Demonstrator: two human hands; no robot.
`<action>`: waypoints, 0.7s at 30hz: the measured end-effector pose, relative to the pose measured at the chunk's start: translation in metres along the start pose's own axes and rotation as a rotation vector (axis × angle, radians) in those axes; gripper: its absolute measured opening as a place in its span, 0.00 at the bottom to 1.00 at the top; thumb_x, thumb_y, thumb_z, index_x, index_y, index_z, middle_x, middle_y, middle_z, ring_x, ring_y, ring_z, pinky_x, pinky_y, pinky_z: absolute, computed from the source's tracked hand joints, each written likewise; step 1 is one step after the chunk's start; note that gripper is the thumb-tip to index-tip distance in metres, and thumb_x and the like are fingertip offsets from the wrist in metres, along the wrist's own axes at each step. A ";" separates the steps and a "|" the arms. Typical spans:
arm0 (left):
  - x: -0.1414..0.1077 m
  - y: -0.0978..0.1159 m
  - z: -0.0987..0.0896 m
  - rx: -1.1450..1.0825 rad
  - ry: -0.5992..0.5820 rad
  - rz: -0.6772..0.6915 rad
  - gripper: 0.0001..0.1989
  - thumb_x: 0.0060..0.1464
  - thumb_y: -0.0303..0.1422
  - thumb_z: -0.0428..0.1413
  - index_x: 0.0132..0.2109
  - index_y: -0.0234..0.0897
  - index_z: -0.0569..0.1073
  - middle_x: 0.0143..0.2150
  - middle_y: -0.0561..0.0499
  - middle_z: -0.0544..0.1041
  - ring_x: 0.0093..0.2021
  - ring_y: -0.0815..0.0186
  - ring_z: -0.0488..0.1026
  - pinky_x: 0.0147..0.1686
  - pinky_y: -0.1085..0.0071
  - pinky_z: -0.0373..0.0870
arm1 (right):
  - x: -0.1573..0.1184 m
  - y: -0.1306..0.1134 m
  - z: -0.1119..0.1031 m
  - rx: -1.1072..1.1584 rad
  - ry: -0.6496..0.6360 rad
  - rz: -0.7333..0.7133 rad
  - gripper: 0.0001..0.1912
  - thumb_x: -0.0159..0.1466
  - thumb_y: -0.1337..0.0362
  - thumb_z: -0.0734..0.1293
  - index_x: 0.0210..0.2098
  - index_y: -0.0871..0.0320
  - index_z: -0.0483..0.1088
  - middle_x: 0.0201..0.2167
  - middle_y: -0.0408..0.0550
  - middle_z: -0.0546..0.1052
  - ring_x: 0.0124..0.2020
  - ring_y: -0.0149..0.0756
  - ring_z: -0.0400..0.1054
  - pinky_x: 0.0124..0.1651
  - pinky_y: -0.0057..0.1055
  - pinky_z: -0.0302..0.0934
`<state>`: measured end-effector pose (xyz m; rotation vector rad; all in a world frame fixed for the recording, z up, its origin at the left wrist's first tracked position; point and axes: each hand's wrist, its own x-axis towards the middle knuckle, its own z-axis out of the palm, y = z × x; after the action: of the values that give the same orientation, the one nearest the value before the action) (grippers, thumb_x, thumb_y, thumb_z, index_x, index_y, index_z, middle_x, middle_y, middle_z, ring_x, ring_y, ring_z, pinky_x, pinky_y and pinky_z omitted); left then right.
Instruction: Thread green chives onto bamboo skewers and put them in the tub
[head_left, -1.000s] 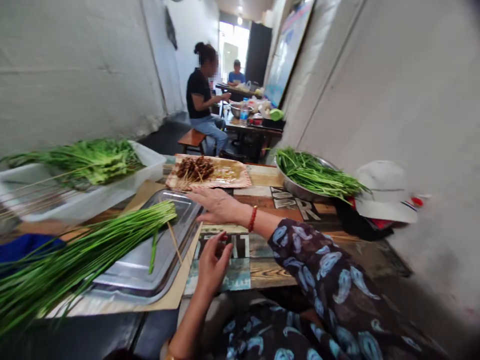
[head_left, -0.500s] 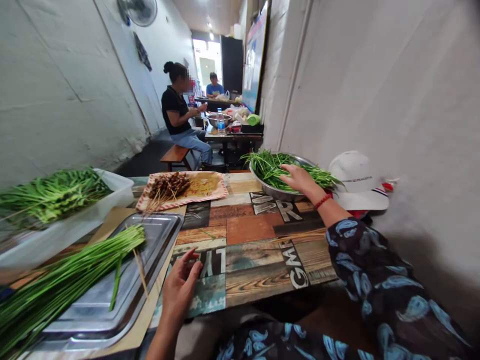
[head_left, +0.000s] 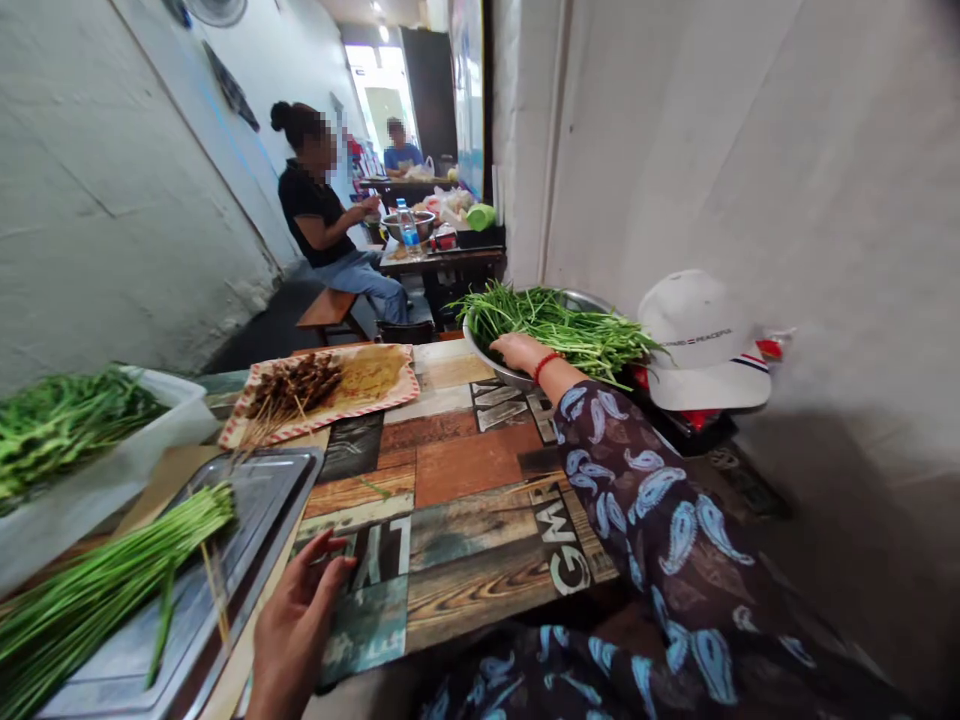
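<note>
A metal bowl (head_left: 495, 375) of long green stalks (head_left: 555, 325) stands at the table's back right. My right hand (head_left: 519, 352), with a red bracelet at the wrist, lies at the bowl's left side against the stalks; its fingertips are partly hidden, so its grip cannot be made out. My left hand (head_left: 304, 595) hovers over the table's front left with fingers apart and nothing in them. Left of it, a bundle of green stalks (head_left: 142, 545) and thin skewers (head_left: 216, 590) lie on a metal tray (head_left: 281, 500).
Browned skewers (head_left: 300, 385) lie on a striped paper-lined tray (head_left: 409, 385) at the back. A white bin (head_left: 180, 410) of leafy greens is at far left. A white cap (head_left: 694, 320) sits right of the bowl. Two people sit beyond.
My right hand has moved from above the middle of the stalks to the bowl's left side. The camera view has shifted right. My left hand stays open over the table.
</note>
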<state>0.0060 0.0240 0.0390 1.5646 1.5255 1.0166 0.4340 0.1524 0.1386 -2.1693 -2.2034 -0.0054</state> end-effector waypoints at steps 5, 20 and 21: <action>0.002 0.001 -0.001 -0.015 -0.070 -0.093 0.37 0.44 0.54 0.59 0.57 0.38 0.69 0.49 0.46 0.78 0.44 0.57 0.78 0.47 0.64 0.74 | -0.025 0.030 -0.024 -0.040 0.022 0.017 0.17 0.68 0.60 0.60 0.47 0.58 0.77 0.48 0.54 0.79 0.49 0.42 0.72 0.50 0.31 0.61; -0.001 -0.004 0.005 -0.030 -0.059 -0.087 0.36 0.47 0.54 0.58 0.58 0.38 0.68 0.49 0.46 0.76 0.43 0.60 0.77 0.48 0.63 0.72 | -0.061 0.049 -0.017 -0.274 -0.044 0.293 0.51 0.53 0.39 0.70 0.64 0.65 0.55 0.60 0.72 0.64 0.56 0.61 0.65 0.55 0.51 0.58; -0.001 -0.004 0.005 -0.028 -0.058 -0.083 0.35 0.47 0.53 0.58 0.58 0.39 0.68 0.49 0.46 0.76 0.43 0.60 0.77 0.49 0.63 0.72 | -0.060 0.051 -0.016 -0.294 -0.080 0.311 0.51 0.52 0.40 0.71 0.64 0.66 0.55 0.59 0.73 0.65 0.56 0.61 0.65 0.54 0.50 0.59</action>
<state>0.0090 0.0236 0.0334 1.4864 1.5174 0.9346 0.4861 0.0923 0.1506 -2.6924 -1.9839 -0.2494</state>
